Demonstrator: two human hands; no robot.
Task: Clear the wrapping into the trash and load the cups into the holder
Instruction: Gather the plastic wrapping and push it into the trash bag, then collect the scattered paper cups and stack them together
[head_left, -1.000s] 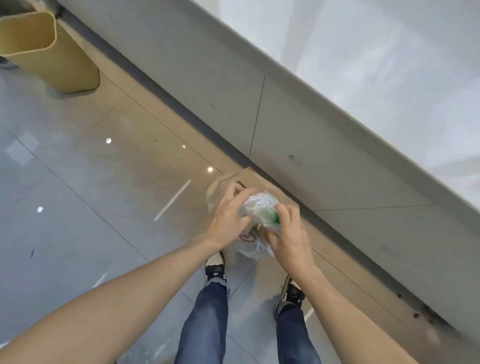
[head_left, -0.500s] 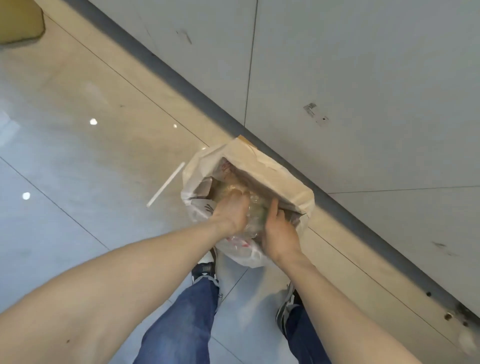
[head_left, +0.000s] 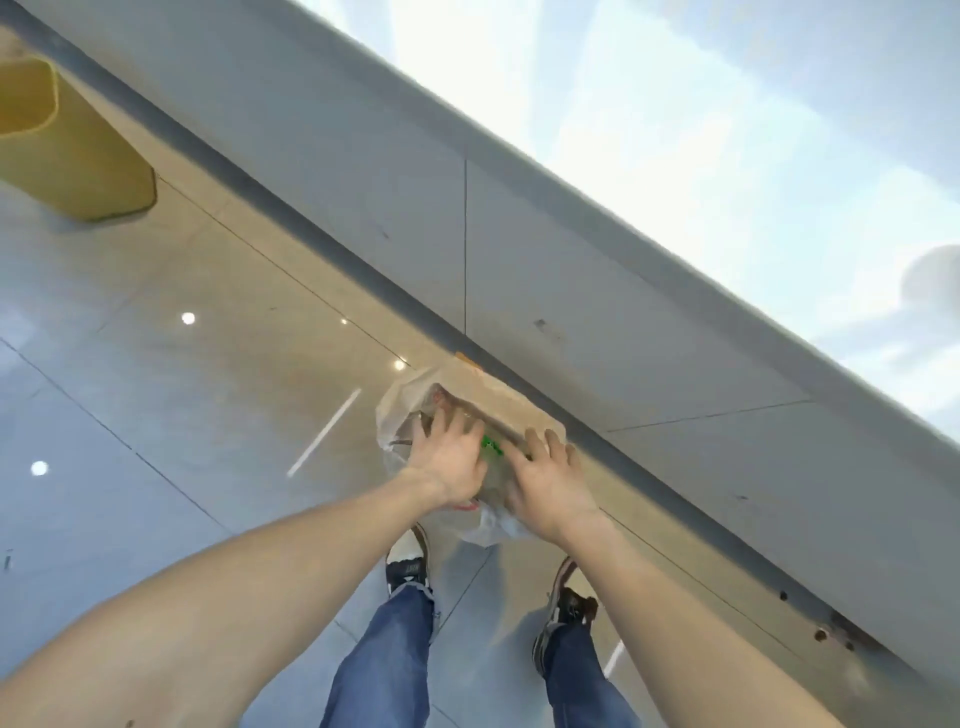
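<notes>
A trash bag (head_left: 498, 402) of brown paper with a white plastic liner stands on the floor against the base of a counter. Clear plastic wrapping with a green mark (head_left: 491, 448) lies in its mouth. My left hand (head_left: 449, 457) hovers over the bag's left side with fingers spread. My right hand (head_left: 550, 480) is over the right side, fingers also apart. Both palms face down above the wrapping, and neither hand grips it. No cups or cup holder are in view.
A yellow bin (head_left: 67, 140) stands on the floor at the far left. The grey counter front (head_left: 571, 291) runs diagonally across, with its white top (head_left: 727, 130) above. My shoes (head_left: 410, 564) stand on the glossy tiles just behind the bag.
The wrapping went from my hands down into the bag. My hands then let go and came up out of its mouth with fingers spread. My view rose and pulled back.
</notes>
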